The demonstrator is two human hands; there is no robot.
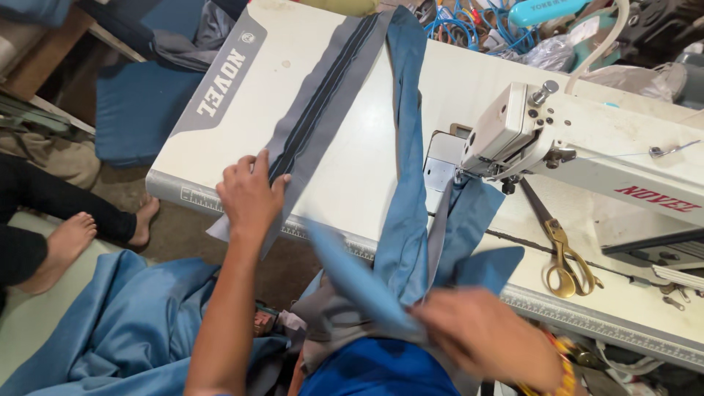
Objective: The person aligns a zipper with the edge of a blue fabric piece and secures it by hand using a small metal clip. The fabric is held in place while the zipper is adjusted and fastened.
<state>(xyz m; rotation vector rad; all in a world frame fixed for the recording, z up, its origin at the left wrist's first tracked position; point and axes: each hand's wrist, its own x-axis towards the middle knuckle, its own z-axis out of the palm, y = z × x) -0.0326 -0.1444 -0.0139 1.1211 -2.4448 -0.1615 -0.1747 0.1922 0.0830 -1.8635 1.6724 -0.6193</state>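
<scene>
On the white surface [352, 169] at ten o'clock, my left hand [249, 194] presses flat, fingers spread, steadying the grey zipper strip [315, 110], while my right hand [488, 337], blurred, pinches blue cloth [407, 191] taut.

Sewing machine [579, 147] and scissors [561, 253] block right; tabletop [359, 161] centre open.

Two bare hands, one flat and one blurred

The left hand [251, 194] reaches forward on a long bare forearm, palm down, fingers together and pointing away, thumb spread out to its right. The right hand [490, 339] sits nearer the body and lower, motion-blurred; its fingers seem curled in a pinch, with a beaded band at the wrist.
</scene>
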